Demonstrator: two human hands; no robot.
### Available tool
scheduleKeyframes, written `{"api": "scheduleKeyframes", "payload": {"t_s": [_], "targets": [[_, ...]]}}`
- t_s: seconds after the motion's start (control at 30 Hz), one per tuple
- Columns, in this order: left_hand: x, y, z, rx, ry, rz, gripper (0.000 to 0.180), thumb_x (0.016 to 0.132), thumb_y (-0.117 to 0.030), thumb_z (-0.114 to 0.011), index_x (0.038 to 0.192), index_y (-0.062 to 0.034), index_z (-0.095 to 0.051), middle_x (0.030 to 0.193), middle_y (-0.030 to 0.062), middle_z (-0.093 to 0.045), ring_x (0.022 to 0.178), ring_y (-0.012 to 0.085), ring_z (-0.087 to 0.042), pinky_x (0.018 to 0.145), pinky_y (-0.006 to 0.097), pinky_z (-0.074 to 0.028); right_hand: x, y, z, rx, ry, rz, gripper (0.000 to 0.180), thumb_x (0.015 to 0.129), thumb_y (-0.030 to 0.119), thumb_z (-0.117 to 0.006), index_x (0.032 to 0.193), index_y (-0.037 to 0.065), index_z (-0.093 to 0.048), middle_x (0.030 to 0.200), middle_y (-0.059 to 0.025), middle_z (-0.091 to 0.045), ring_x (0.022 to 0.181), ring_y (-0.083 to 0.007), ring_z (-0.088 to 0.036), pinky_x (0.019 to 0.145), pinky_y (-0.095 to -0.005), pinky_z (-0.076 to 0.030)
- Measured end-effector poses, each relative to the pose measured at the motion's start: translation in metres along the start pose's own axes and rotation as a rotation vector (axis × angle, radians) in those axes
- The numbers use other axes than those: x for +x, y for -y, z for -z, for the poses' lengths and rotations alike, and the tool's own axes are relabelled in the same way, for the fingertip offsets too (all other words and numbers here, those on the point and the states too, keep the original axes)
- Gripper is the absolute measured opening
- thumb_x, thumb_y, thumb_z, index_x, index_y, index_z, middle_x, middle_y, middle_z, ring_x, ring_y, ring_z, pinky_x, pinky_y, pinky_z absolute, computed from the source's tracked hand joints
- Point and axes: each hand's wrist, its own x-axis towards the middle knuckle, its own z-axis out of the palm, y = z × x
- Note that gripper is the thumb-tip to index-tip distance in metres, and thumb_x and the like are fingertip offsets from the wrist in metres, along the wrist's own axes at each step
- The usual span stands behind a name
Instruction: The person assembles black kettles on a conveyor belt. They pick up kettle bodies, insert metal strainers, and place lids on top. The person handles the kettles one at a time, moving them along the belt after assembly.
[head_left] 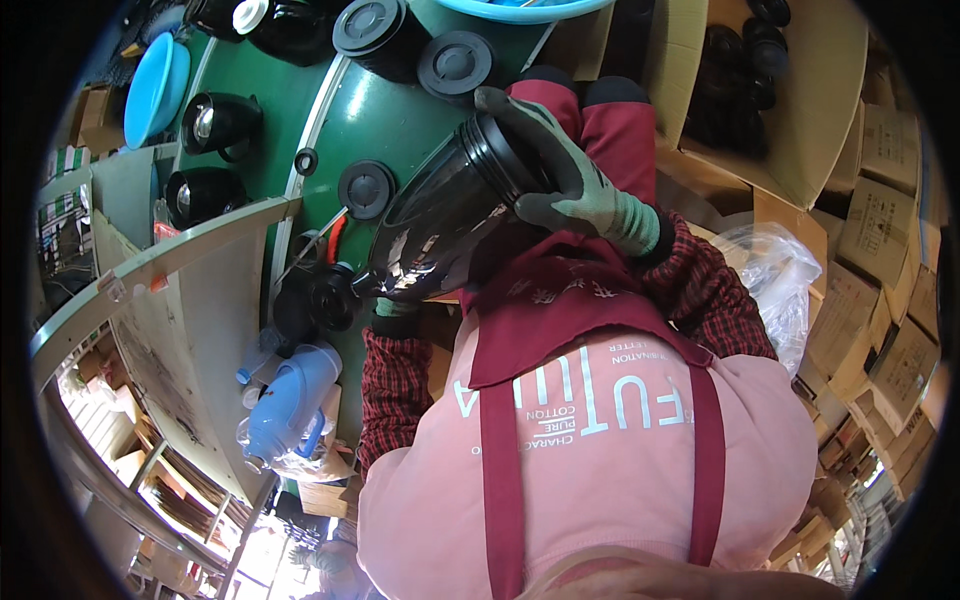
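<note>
A glossy black thermos jug body (pixel 430 215) lies tilted in front of my apron, its threaded open end up and to the right, its spouted end down and to the left. My right hand (pixel 575 175), in a grey-green glove, is closed round the threaded rim, fingers spread across either side. My left hand (pixel 394 306) is under the spouted end; only a bit of glove at the wrist shows, and its fingers are hidden behind the jug body. Just left of the jug body are a round black base cap (pixel 366 190) and a red-handled tool (pixel 336 238).
The green worktable (pixel 350 110) carries black jugs (pixel 218 122), stacked black caps (pixel 375 35) and a small black ring (pixel 306 161). A blue jug (pixel 292 402) stands lower left. An open carton (pixel 815 130) with black parts, a clear plastic bag (pixel 765 285) and stacked cartons are at right.
</note>
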Motion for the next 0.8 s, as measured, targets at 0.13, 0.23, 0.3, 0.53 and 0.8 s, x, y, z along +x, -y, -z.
{"api": "scheduleKeyframes", "payload": {"t_s": [0.13, 0.23, 0.3, 0.53, 0.8], "targets": [[0.023, -0.006, 0.005, 0.019, 0.099, -0.120, 0.053, 0.083, -0.028, -0.078, 0.133, -0.0146, -0.068, 0.133, 0.0087, -0.066, 0.124, 0.0319, -0.062, 0.101, 0.044, -0.053, -0.016, 0.008, 0.005, 0.003, -0.019, -0.030, 0.099, 0.082, 0.039, -0.077, 0.162, 0.005, -0.030, 0.166, -0.0144, -0.031, 0.153, -0.0322, -0.024, 0.125, -0.0441, -0.020], [0.013, -0.004, -0.003, -0.125, 0.105, 0.009, 0.049, 0.084, -0.027, -0.077, 0.130, -0.0135, -0.071, 0.129, 0.0101, -0.069, 0.118, 0.0334, -0.065, 0.100, 0.044, -0.054, -0.022, 0.009, 0.006, -0.013, -0.033, -0.012, 0.093, 0.086, 0.038, -0.074, 0.162, 0.005, -0.031, 0.165, -0.0135, -0.031, 0.151, -0.0295, -0.030, 0.124, -0.0427, -0.023], [-0.012, 0.009, -0.023, -0.312, 0.039, 0.212, 0.047, 0.085, -0.025, -0.076, 0.129, -0.0109, -0.071, 0.127, 0.0107, -0.070, 0.116, 0.0322, -0.067, 0.100, 0.043, -0.054, -0.028, 0.009, 0.005, 0.151, -0.104, -0.066, 0.085, 0.092, 0.038, -0.068, 0.162, 0.005, -0.031, 0.165, -0.0123, -0.032, 0.148, -0.0261, -0.036, 0.123, -0.0408, -0.026], [0.027, -0.009, 0.044, -1.179, -0.235, 0.939, 0.051, 0.086, -0.012, -0.073, 0.132, 0.0066, -0.065, 0.125, 0.0116, -0.071, 0.109, 0.0208, -0.069, 0.100, 0.032, -0.053, -0.034, 0.004, 0.033, 0.733, -0.089, -0.608, 0.074, 0.107, 0.053, -0.046, 0.161, 0.005, -0.028, 0.163, -0.0117, -0.034, 0.140, -0.0185, -0.048, 0.119, -0.0362, -0.035], [0.038, 0.004, 0.049, -0.476, -0.092, 0.472, 0.040, 0.091, -0.014, -0.068, 0.127, 0.0034, -0.068, 0.131, 0.0128, -0.069, 0.121, 0.0229, -0.065, 0.107, 0.037, -0.049, -0.042, -0.054, 0.035, 1.059, -0.147, -0.738, 0.067, 0.108, 0.054, -0.044, 0.154, 0.005, -0.043, 0.139, -0.0122, -0.063, 0.129, -0.0204, -0.060, 0.115, -0.0360, -0.043]]}}
